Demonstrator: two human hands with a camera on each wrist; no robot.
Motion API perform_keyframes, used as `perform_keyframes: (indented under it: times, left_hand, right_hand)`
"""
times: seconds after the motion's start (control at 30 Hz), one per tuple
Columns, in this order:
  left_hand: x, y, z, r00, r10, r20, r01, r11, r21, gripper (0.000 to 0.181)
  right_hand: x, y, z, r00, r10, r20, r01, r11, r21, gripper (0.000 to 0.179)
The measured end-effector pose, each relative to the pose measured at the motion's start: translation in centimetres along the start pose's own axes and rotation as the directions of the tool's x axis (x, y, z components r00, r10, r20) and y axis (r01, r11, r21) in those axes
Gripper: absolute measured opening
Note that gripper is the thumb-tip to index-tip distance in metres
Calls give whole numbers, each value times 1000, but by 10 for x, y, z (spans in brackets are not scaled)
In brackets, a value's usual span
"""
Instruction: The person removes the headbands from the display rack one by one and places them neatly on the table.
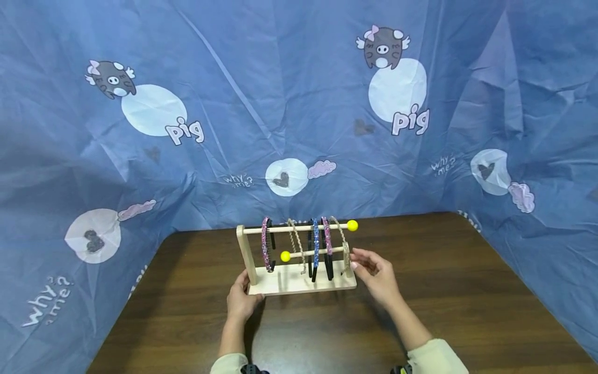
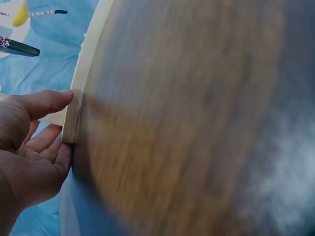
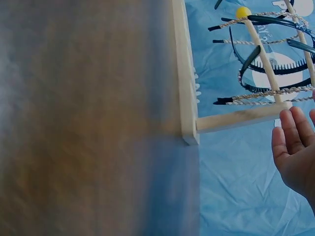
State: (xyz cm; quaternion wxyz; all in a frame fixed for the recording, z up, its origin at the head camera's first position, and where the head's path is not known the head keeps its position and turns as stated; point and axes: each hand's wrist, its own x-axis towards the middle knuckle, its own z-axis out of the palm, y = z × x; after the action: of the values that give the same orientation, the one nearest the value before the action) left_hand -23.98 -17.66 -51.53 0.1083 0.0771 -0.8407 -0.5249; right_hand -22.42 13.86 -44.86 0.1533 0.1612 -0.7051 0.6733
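Observation:
A pale wooden headband stand has two rods tipped with yellow balls, one high and one low. My left hand grips the left end of its base, thumb on the near edge, as the left wrist view also shows. Several headbands hang on the rods: a pink glittery one at the left, a blue glittery one, another pink one and thin braided ones. My right hand is at the short right post, its fingers loosely extended with fingertips right beside the post top and a braided headband.
The stand is on a dark brown wooden table. A blue cloth printed with pigs and hearts hangs behind the table and along both sides.

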Motion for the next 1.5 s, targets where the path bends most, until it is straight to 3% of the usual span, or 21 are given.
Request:
perform_keyframes:
  times: [0.17, 0.5, 0.73, 1.07, 1.23, 1.37, 1.5]
  left_hand:
    - [-1, -1, 1, 1000, -23, -5, 23, 998, 52, 75]
    - [2, 3, 2, 999, 3, -37, 1, 995, 101, 71]
    - [-1, 2, 2, 1000, -11, -16, 12, 997, 72, 71]
    - [4, 3, 2, 1000, -13, -17, 14, 999, 34, 73]
    - [4, 0, 2, 1000, -2, -13, 3, 999, 42, 74]
    - [4, 1, 2, 1000, 5, -19, -4, 998, 57, 73]
    - [4, 1, 1, 1000, 8, -15, -7, 999, 46, 72]
  right_hand:
    - [5, -3, 1, 999, -3, 32, 3, 1000, -18, 31]
    - [8, 0, 11, 998, -19, 63, 19, 1000, 6, 18]
    - [7, 2, 14, 999, 19, 33, -19, 1000, 16, 11]
    - [9, 3, 20, 997, 77, -1, -77, 994, 83, 16]
    - [11, -3, 25, 998, 11, -63, -3, 992, 127, 13]
    - [12, -10, 28, 996, -58, -73, 66, 992, 103, 10]
    - [13, -15, 32, 992, -70, -102, 80, 992, 101, 10]
